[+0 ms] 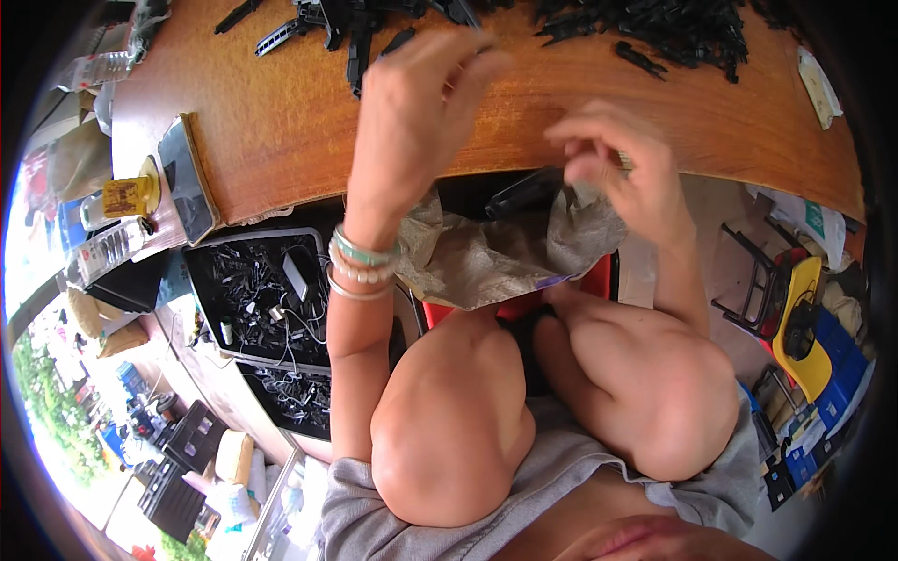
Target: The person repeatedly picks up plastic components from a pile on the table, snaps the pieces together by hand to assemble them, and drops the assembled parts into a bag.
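Observation:
My left hand [421,103], with pale bracelets at the wrist, is raised over the near part of the wooden table, beside a pile of black plastic parts [360,42]. Its fingers curl in together, and whatever they hold is hidden. My right hand [617,154] hovers by the table's front edge, slightly smeared by motion, its fingers bent and apart with nothing visible in them. Below it, between my knees and the table, an open woven sack [477,262] gapes. A long black piece [524,192] shows at its mouth.
A larger heap of black parts [655,37] lies at the table's far right. Black crates [257,290] of small parts and cables stand on the left, near a phone-like dark slab [187,178] and a yellow container [131,196]. A yellow chair [800,327] is at right.

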A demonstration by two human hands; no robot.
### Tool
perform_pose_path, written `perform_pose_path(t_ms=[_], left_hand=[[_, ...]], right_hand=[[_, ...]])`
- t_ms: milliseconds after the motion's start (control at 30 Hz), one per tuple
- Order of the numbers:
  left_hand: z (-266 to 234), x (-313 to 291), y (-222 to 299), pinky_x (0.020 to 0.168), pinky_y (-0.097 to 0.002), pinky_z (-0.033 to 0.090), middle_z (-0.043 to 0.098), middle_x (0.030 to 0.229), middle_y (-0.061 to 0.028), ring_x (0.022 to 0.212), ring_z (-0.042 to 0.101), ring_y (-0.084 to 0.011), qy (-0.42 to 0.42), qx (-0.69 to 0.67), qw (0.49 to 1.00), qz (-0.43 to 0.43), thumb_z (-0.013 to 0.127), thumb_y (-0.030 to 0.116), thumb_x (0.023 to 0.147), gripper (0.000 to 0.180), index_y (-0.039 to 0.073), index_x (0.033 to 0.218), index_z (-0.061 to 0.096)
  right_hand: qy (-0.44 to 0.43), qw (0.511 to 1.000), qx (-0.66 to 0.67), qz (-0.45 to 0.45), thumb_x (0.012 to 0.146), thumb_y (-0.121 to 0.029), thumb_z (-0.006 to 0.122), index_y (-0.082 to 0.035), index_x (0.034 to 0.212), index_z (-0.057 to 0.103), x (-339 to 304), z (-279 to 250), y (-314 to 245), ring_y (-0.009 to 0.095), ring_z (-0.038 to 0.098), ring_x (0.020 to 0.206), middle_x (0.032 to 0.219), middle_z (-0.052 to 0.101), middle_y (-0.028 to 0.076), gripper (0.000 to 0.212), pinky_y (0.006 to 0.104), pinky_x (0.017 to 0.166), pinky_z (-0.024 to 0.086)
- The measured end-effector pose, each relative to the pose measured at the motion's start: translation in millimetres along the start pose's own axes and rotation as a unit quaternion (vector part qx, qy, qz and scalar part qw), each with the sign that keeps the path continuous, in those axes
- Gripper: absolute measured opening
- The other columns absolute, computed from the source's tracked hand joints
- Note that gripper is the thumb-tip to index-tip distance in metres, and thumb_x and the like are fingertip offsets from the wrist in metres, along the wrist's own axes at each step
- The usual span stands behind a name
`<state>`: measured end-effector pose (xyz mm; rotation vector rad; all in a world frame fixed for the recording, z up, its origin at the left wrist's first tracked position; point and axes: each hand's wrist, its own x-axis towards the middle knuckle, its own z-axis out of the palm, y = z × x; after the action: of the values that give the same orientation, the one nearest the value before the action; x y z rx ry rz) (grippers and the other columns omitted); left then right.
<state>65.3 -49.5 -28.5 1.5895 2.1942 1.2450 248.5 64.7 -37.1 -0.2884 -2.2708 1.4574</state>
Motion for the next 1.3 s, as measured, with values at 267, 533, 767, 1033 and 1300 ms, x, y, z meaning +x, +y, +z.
perform_pose_path(t_ms=[267,533,767,1033,1300], left_hand=[[34,38,9,0.051,-0.0315,0.045,0.052,0.073,-0.0046,0.066,0.054,-0.0209,0.084,0.261,0.949,0.156,0.07,0.022,0.081,0.017,0.007,0.087,0.065],[35,14,-8,0.049,-0.032,0.046,0.054,0.078,-0.0082,0.073,0.058,-0.0243,0.058,0.202,0.975,0.069,0.069,0.029,0.081,0.029,0.004,0.081,0.055],[40,31,-8,0.053,-0.0333,0.049,0.054,0.075,-0.01,0.072,0.058,-0.0262,0.039,0.265,0.951,0.154,0.073,0.029,0.078,0.034,0.002,0.085,0.053],[35,2,2,0.054,-0.0346,0.047,0.058,0.074,-0.0121,0.066,0.06,-0.0268,0.065,0.159,0.985,0.029,0.071,0.012,0.078,0.024,0.001,0.084,0.05],[34,-12,24,0.049,-0.0252,0.046,0.063,0.07,-0.0091,0.055,0.06,-0.0127,0.062,-0.204,0.963,-0.163,0.06,0.004,0.087,0.014,-0.003,0.098,0.053]], right_hand=[[0.153,0.908,-0.366,-0.132,0.078,0.0,0.066,-0.002,0.085,0.065,45,-34,37,0.023,0.056,0.083,0.087,0.059,0.005,0.008,0.0336,0.07,0.046],[0.116,0.922,-0.367,-0.029,0.076,-0.002,0.07,-0.001,0.08,0.061,27,-22,24,0.025,0.055,0.081,0.083,0.053,0.006,0.01,0.0371,0.072,0.045],[0.188,0.945,-0.264,-0.025,0.079,-0.004,0.07,-0.001,0.086,0.058,21,-23,18,0.026,0.059,0.071,0.088,0.057,0.008,0.014,0.0349,0.062,0.047],[0.162,0.954,-0.25,0.023,0.082,0.001,0.065,-0.003,0.093,0.06,17,-14,21,0.026,0.059,0.063,0.09,0.057,0.009,0.013,0.0337,0.055,0.046],[0.159,0.879,-0.441,-0.084,0.075,0.0,0.068,-0.007,0.092,0.067,35,-32,38,0.022,0.054,0.097,0.109,0.056,0.004,0.019,0.0361,0.08,0.042]])
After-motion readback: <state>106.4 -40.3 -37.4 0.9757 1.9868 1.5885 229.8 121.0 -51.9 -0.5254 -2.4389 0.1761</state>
